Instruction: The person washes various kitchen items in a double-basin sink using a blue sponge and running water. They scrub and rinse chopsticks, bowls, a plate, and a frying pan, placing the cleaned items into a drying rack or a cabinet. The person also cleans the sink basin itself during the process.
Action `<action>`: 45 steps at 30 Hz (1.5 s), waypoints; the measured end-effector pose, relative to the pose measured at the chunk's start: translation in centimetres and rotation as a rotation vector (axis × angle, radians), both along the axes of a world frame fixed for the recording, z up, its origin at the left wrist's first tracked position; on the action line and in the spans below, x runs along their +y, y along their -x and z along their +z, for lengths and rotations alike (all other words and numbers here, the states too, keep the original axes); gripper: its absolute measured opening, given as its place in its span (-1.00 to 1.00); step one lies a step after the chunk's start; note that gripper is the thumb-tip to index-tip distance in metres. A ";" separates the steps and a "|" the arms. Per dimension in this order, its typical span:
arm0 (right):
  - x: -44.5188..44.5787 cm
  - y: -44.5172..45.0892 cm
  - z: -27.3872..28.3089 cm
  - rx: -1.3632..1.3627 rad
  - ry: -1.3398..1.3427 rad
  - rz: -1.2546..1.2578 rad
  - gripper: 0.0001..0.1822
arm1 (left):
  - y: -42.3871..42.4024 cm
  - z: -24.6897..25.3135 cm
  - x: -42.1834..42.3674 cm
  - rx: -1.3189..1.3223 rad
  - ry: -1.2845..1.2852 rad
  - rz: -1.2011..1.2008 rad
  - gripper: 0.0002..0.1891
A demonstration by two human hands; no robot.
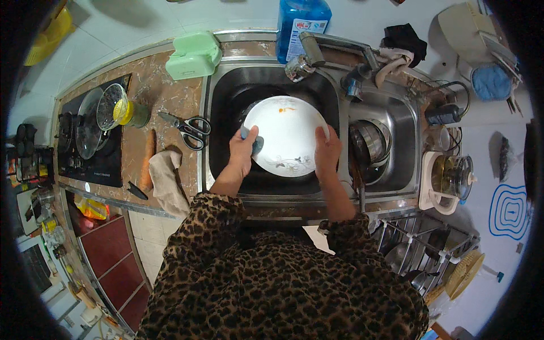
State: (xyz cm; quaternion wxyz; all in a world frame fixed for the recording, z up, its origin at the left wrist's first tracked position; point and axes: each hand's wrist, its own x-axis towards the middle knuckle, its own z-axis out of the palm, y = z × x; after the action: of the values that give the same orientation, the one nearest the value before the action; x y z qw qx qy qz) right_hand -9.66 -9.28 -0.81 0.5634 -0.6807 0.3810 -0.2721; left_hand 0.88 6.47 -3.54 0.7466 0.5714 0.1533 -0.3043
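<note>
A white plate (289, 136) is held over the larger stainless steel sink basin (221, 170). Grey floral decoration runs along its near rim, and an orange smear marks the far part. My left hand (241, 149) grips the left rim, thumb on top, with a blue-grey sponge or cloth (257, 145) pressed against the plate. On the opposite side, my right hand (329, 148) has the right rim between thumb and fingers. The faucet (299, 68) stands beyond the plate. Dark shapes under the plate are mostly hidden.
Left of the sink lie scissors (193, 131), a carrot (148, 159) and a beige cloth (165, 170). A green plastic box (193, 57) and a blue detergent bottle (295, 32) stand behind. Metal pots (372, 140) occupy the right basin; a glass teapot (451, 176) is farther right.
</note>
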 end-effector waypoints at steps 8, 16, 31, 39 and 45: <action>4.2 -0.6 -0.8 -0.003 -0.253 -0.275 -0.61 | 4.0 -5.1 -0.7 0.635 0.224 0.224 -0.74; 4.3 -1.7 -2.1 -0.118 -0.236 -0.461 -0.67 | 5.3 -0.3 -1.1 0.739 0.174 0.148 -0.70; 5.8 0.4 -0.8 -0.118 -0.176 -0.119 -0.74 | 4.8 2.4 -4.7 -0.984 -0.168 -0.527 -0.62; 4.9 0.6 -0.1 -0.124 -0.187 -0.217 -0.72 | 2.3 0.7 -4.0 -1.219 -0.740 -0.523 -0.58; 4.6 0.2 1.0 0.016 -0.041 -0.236 -0.70 | 2.2 -4.8 -1.9 -0.857 -0.868 -0.246 -0.59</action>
State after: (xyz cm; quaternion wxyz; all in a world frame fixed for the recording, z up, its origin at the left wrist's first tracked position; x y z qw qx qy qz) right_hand -9.86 -4.69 0.18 0.5382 -0.6216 0.4684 -0.3233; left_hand -1.29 4.62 -8.33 0.4010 0.9076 -0.1175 -0.0417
